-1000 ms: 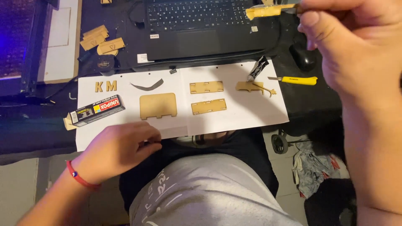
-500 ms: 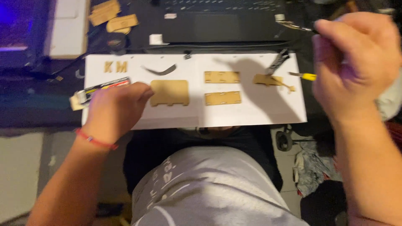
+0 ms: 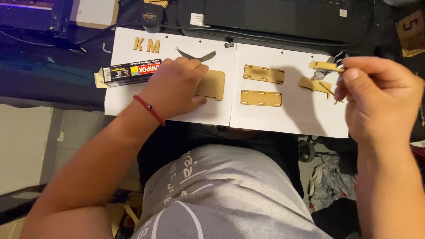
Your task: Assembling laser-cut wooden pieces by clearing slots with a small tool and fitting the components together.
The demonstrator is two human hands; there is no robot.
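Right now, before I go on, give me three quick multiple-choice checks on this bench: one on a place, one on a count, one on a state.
1. Where does the left hand rest?
A. on the large wooden panel
B. on the laptop
C. on the floor

2. How many slotted rectangular wooden strips lie side by side on the right sheet of paper?
A. one
B. two
C. four

3. What is the right hand doing?
A. lying flat and empty
B. pinching a small wooden piece in its fingers
C. gripping the glue box

Key: 1 A, the palm covers the panel's left part. 2 B, two strips lie one above the other. 3 B, the piece sticks out from the fingertips.
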